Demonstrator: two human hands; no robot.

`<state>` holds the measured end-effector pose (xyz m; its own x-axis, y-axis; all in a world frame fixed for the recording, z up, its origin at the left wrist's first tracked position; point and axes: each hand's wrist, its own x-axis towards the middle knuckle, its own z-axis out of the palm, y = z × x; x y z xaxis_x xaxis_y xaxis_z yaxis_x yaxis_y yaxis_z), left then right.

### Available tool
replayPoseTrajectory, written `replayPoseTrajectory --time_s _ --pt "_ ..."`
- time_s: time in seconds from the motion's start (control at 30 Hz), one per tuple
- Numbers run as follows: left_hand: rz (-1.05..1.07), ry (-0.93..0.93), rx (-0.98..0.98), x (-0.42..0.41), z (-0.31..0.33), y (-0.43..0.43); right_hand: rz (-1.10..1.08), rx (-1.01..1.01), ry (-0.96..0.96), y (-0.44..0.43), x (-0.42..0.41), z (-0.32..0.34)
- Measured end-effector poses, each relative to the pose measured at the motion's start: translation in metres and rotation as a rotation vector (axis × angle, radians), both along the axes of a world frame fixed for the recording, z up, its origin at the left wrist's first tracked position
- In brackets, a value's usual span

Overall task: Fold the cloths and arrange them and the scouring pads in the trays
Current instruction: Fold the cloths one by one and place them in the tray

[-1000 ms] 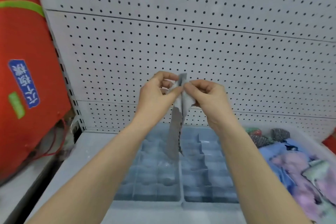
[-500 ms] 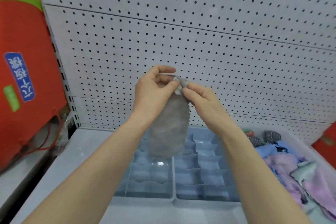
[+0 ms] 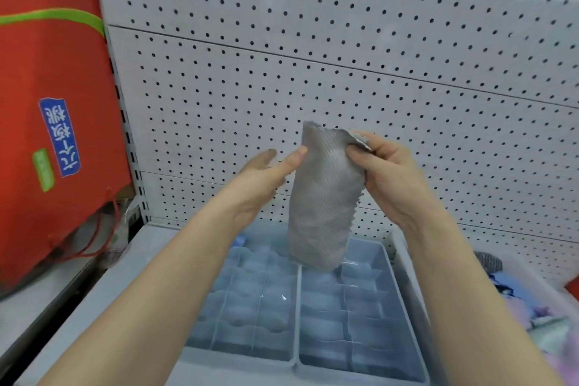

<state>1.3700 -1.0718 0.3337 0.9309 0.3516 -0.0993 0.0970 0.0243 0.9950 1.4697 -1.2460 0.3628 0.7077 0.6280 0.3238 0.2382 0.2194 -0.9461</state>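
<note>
Right hand (image 3: 387, 174) pinches the hanging grey cloth (image 3: 322, 197); left hand (image 3: 261, 180), fingers straight, touches its edge. Folding appears barely begun. Both trays (image 3: 241, 358) look unfilled, and the pile of cloths (image 3: 532, 320) is unsorted.

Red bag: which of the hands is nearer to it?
Left. The left hand, open, is between the red bag and the grey cloth. The right hand grips the cloth's other side, farther from the bag.

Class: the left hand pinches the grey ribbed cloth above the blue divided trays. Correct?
No: the head view shows the right hand pinching the grey ribbed cloth above the blue divided trays; the left hand is open.
</note>
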Motion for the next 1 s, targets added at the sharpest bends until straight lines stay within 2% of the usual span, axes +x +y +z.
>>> replayPoseTrajectory --time_s 0.07,0.23,0.37,0.53,0.67,0.87,1.0 --pt "-0.145 -0.059 -0.060 0.006 -0.001 0.000 0.031 0.013 0.035 -0.004 0.006 0.002" --pt "0.012 -0.222 -0.184 0.021 0.000 -0.004 -0.005 0.002 0.075 -0.018 0.019 -0.002" --pt "0.028 -0.332 -0.240 0.022 0.002 -0.008 -0.049 -0.058 0.079 -0.020 0.022 -0.010" --pt "0.040 -0.415 -0.124 0.024 0.009 -0.015 -0.096 -0.034 0.057 -0.020 0.024 -0.005" --pt "0.025 -0.455 -0.144 0.027 0.013 -0.013 -0.047 -0.021 0.051 -0.023 0.027 -0.001" --pt "-0.149 -0.447 -0.141 0.026 0.017 -0.017 0.250 -0.134 -0.195 -0.023 0.012 0.014" --pt "-0.250 -0.464 -0.053 0.028 0.019 -0.025 0.091 -0.090 -0.225 -0.006 0.000 0.021"
